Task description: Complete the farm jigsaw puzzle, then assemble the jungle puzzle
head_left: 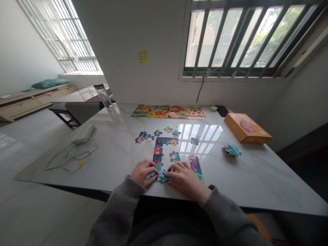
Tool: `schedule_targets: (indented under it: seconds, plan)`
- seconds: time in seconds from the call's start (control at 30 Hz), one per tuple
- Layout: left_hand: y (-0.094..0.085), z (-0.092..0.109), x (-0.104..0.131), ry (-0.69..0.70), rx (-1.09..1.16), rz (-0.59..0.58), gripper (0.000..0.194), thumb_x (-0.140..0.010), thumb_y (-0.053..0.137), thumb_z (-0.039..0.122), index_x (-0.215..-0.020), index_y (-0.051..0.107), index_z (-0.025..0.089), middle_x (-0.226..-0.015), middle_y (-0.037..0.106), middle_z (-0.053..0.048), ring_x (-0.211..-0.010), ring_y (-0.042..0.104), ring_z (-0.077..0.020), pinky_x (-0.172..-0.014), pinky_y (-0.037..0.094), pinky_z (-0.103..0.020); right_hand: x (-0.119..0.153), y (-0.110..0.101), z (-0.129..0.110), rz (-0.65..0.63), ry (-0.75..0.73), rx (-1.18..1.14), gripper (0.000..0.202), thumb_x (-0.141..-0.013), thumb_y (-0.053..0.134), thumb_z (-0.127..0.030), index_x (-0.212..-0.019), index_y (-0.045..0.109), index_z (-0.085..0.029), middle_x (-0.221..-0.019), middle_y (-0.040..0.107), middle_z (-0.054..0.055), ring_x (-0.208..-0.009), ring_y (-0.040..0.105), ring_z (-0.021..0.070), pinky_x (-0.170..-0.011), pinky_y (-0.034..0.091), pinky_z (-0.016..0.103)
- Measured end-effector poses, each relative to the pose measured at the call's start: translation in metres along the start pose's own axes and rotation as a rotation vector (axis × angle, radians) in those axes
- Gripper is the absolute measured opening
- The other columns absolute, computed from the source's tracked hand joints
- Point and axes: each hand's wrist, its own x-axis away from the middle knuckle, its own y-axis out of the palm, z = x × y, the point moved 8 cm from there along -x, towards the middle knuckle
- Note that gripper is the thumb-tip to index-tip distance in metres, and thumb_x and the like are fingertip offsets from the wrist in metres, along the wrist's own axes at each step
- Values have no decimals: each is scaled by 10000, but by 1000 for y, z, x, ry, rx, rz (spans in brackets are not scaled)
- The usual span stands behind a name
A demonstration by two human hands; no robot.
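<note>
Near the table's front edge, my left hand (145, 173) has its fingers curled over the lower left corner of a partly joined puzzle frame (157, 150). My right hand (186, 179) rests just beside it, its bent fingertips on the bottom row of pieces. Both hands appear to pinch or press puzzle pieces there. Inside the frame lies a loose piece (174, 156). A joined purple and blue strip (195, 164) sits to the right, partly behind my right hand. Several loose pieces (141, 137) are spread above the frame, and a single blue piece (194, 140) lies to the upper right.
A finished farm puzzle (169, 112) lies at the back. On the right are a stack of pieces (231, 150), an orange box (246, 129) and a black phone-like object (222, 111). At left are a white power strip (83, 133), its cable and a glass bottle (104, 96).
</note>
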Motion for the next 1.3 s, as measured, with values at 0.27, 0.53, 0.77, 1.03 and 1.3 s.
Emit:
schedule_targets:
  seconds: [0.27, 0.53, 0.77, 1.03, 1.3]
  plan:
    - [-2, 4, -1, 14, -19, -13, 94, -877, 644, 280, -856, 731, 249, -951, 671, -40, -927, 568, -217, -826, 412, -360, -1, 1, -1, -8, 14, 26, 230, -934, 660, -287, -1164, 667, -301, -1111, 621, 47, -1094, 526, 232, -967, 414, 393]
    - [-2, 8, -1, 41, -52, -20, 80, -873, 661, 284, -896, 729, 251, -966, 663, -42, -932, 565, -221, -829, 404, -362, -3, 3, -6, -26, 32, 96, 196, -938, 636, -239, -1127, 660, -282, -1106, 605, 61, -1086, 519, 238, -947, 410, 387]
    - [-3, 13, -3, 80, -74, -29, 113, -911, 624, 290, -892, 727, 249, -971, 666, -46, -934, 565, -214, -820, 403, -355, 0, 10, -11, -2, 58, 175, 211, -928, 636, -222, -1132, 642, -277, -1090, 601, 86, -1057, 518, 259, -922, 405, 402]
    - [-4, 16, -3, 91, -77, -37, 129, -913, 618, 313, -885, 727, 248, -974, 664, -49, -938, 561, -217, -816, 407, -361, 1, 9, -17, 16, 65, 188, 184, -955, 583, -212, -1117, 647, -274, -1083, 627, 87, -1021, 544, 259, -911, 418, 422]
    - [-2, 13, 1, 73, -28, -47, 307, -839, 703, 359, -1132, 699, 267, -1115, 662, -71, -1033, 574, -252, -906, 438, -389, 43, -25, 30, 106, 98, 28, 379, -940, 616, -268, -1317, 589, -290, -1338, 593, 91, -1241, 507, 283, -1050, 447, 499]
